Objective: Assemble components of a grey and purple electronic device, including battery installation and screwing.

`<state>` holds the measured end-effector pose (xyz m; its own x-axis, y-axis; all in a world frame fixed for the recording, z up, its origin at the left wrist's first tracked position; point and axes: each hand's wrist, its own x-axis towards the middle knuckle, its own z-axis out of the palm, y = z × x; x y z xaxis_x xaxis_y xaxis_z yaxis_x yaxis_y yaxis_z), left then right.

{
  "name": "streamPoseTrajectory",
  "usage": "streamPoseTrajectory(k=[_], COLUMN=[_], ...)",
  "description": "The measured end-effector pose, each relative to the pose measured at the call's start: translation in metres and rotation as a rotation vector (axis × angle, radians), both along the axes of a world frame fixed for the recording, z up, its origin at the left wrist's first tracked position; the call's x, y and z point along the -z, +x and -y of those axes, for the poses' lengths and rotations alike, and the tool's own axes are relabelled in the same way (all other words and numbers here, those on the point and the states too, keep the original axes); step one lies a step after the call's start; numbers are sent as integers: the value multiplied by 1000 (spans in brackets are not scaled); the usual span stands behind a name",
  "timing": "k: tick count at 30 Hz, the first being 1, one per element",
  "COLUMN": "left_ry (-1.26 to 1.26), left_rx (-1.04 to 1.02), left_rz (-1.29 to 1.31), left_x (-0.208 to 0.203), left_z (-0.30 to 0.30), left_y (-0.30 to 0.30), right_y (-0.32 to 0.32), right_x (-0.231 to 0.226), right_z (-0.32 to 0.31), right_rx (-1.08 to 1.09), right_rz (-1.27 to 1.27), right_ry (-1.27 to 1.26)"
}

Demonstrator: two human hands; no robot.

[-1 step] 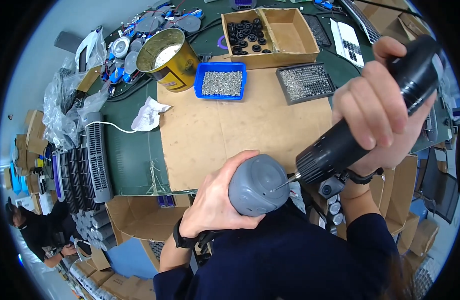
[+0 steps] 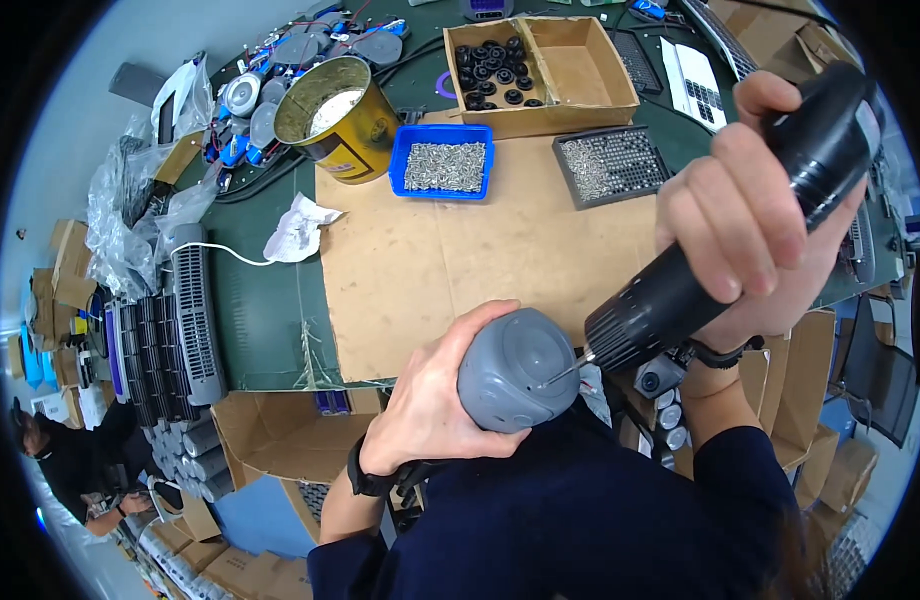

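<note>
My left hand [image 2: 425, 400] wraps around a grey rounded plastic housing [image 2: 510, 365], holding it just off the near edge of the table, above my lap. My right hand [image 2: 745, 225] grips a black electric screwdriver [image 2: 652, 305], tilted down to the left. Its thin metal bit [image 2: 565, 372] touches the right side of the housing. A dark band sits on each wrist.
On a cardboard sheet [image 2: 460, 260] stand a blue tray of screws [image 2: 443, 165] and a black tray of screws [image 2: 610, 165]. Behind are a cardboard box with black round parts [image 2: 525, 60] and a gold tin [image 2: 335, 105]. Grey slatted parts [image 2: 195, 310] lie at left. Another person [image 2: 70, 465] crouches lower left.
</note>
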<state>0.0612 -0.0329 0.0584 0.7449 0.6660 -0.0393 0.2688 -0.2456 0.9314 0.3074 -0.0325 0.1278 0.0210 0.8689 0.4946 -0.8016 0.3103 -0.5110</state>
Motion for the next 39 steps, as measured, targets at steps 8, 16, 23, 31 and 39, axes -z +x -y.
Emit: streamPoseTrajectory(k=[8,16,23,31,39], left_ry=[0,10,-2,-22,164], left_rx=[2,1,7,-62,-647], left_rz=[18,22,-18,-29,427], left_x=[2,2,3,-9,-69], left_z=[2,4,5,-5,-7], left_y=[-4,-4,-4,-17,-141], right_y=[-15,-26,-28,-8,135], right_x=[1,10,21,12,46], right_z=[1,0,-5,-17,21], right_rx=[-21,-20,-155,-80,1057], right_rz=[19,-40,-50,-10,818], right_ry=[-21,-11,124,281,-678])
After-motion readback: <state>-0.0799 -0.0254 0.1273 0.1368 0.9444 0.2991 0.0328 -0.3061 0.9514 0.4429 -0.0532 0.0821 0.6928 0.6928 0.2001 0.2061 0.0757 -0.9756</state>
